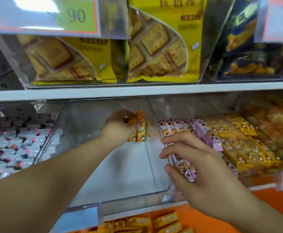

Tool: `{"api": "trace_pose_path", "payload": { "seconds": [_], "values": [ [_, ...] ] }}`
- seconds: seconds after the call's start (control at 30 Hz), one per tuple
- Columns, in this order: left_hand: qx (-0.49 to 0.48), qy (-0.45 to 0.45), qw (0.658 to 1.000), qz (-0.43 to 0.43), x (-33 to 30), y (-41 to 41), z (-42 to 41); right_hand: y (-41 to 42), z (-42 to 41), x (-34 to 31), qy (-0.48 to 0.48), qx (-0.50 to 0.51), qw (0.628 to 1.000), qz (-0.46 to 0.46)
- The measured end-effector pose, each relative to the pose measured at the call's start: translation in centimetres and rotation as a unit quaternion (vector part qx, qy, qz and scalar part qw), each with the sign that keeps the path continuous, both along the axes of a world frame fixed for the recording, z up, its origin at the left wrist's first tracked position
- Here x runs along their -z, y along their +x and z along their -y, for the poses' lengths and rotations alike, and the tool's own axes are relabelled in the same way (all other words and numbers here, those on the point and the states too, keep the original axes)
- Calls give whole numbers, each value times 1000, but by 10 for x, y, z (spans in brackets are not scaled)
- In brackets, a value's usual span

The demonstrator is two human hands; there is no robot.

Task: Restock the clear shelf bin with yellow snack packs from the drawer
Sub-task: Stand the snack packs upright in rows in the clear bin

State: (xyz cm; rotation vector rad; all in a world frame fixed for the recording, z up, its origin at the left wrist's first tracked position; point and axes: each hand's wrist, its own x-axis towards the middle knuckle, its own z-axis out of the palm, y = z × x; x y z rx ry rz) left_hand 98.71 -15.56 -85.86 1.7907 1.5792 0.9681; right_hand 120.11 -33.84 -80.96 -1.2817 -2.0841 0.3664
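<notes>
Left hand (120,123): fingers clamped on yellow snack packs (138,126), standing upright at the back of the clear bin (129,199).
Right hand (203,165): fingers curled, pinching mixed packs (187,169) beside the bin's right wall.
Drawer (204,221): below, holding yellow packs.

Deep inside the clear bin (103,174), at the left hand's (119,126) fingertips (129,117): upright snack packs (140,127) against the back wall. Under the right hand's (203,167) fingers (172,154): a pack (187,169) at the bin's right wall. Below, nearer: the drawer (204,222).
</notes>
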Motion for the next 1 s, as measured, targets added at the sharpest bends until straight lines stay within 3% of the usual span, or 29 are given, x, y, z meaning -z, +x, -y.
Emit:
{"api": "trace_pose_path", "payload": {
  "seconds": [0.47,0.6,0.8,1.0],
  "values": [
    [-29,78,990,-111,7,-6,-1,7,2,-2,-47,-11,998,-28],
    [14,70,989,-131,6,-4,5,8,2,-3,-52,-10,998,-27],
    [96,79,965,-231,4,-3,20,6,4,-4,-56,-5,998,-24],
    [105,76,979,-157,10,-1,23,5,4,-3,-50,-1,999,-19]
  ]
}}
